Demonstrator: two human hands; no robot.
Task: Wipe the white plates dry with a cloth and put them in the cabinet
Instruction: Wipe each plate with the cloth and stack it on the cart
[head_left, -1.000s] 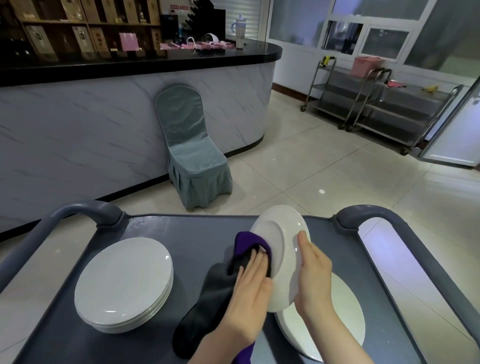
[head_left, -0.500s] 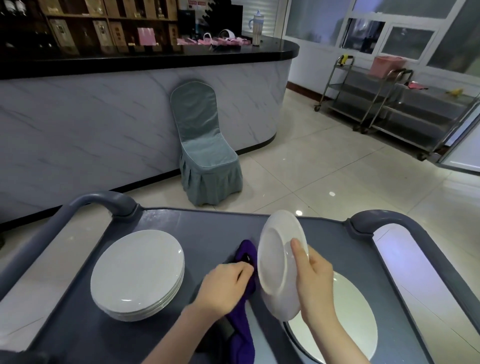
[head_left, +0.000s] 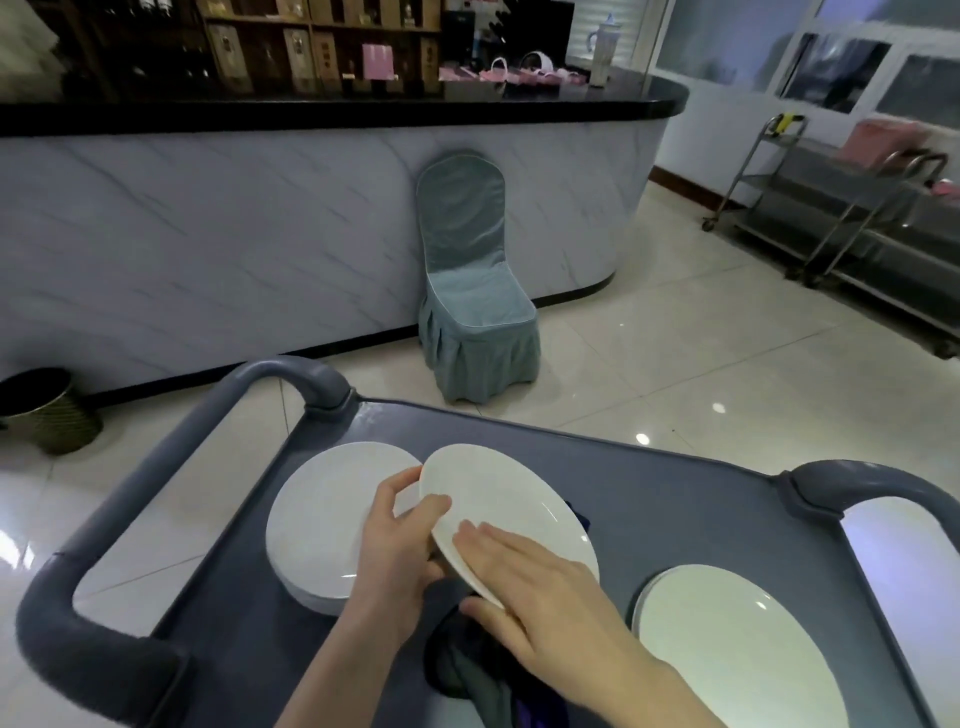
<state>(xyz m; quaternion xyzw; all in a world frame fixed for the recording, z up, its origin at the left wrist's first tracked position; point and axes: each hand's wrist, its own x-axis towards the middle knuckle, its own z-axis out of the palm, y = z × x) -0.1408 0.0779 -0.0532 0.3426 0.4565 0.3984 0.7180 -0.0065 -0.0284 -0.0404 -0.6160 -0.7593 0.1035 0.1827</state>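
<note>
A white plate (head_left: 506, 506) is held tilted above the grey cart top (head_left: 675, 499), partly over the left stack of white plates (head_left: 327, 519). My left hand (head_left: 400, 540) grips its left rim, thumb on top. My right hand (head_left: 540, 587) holds its near edge, fingers flat on the face and thumb underneath. The dark grey and purple cloth (head_left: 467, 660) lies crumpled on the cart below my hands, held by neither. A second stack of white plates (head_left: 737, 644) sits on the cart at the right.
The cart has raised grey handles at left (head_left: 171, 457) and right (head_left: 872, 483). Beyond it stand a blue covered chair (head_left: 472, 291) against a marble-fronted counter (head_left: 234, 234), a dark bin (head_left: 44, 410) at left, and steel trolleys (head_left: 852, 218) at right.
My left hand let go of the cloth and took the plate's left rim. The plate swung from upright to tilted flat and moved left over the left stack. The view shifted left.
</note>
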